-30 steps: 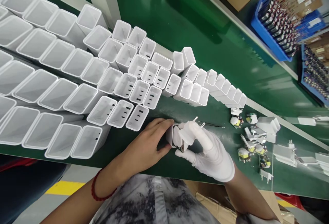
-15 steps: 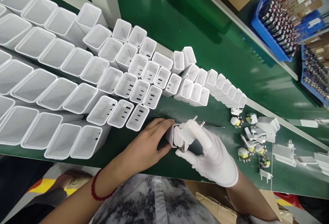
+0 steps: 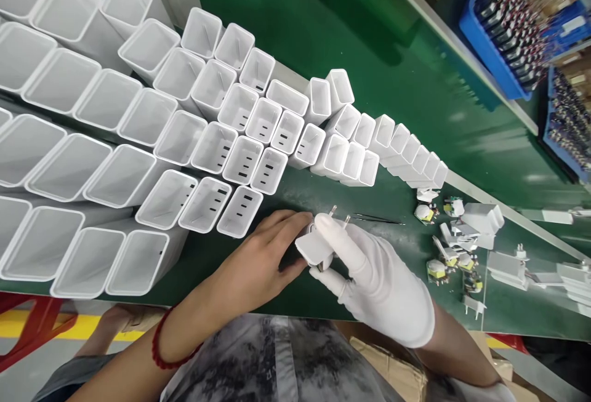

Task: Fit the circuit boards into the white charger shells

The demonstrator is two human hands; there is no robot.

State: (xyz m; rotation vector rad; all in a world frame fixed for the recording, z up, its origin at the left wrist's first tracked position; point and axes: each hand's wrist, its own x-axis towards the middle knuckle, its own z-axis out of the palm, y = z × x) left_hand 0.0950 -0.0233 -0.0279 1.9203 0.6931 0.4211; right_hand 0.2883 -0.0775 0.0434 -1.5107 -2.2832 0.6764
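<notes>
My bare left hand [image 3: 261, 260] curls its fingers and thumb around a white plastic charger housing, which is mostly hidden. My right hand [image 3: 376, 279], in a white glove, pinches a white plug cover [image 3: 314, 248] with two metal pins pointing up and away. The cover's flat face lies over the housing's mouth, tilted. Whether the two parts touch all round I cannot tell. Just beyond my right hand a pair of dark tweezers [image 3: 379, 219] lies on the green table [image 3: 295, 196].
Rows of open white housings [image 3: 184, 137] stand at the left and run toward the back. Several small circuit boards [image 3: 436, 271] and white plug parts [image 3: 508, 268] lie at the right. A blue bin [image 3: 468, 32] of components sits beyond the table's rail.
My right hand has tilted the plug cover and brought it over the housing's mouth, hiding the inside that showed before. My left hand keeps its hold. The view has shifted slightly.
</notes>
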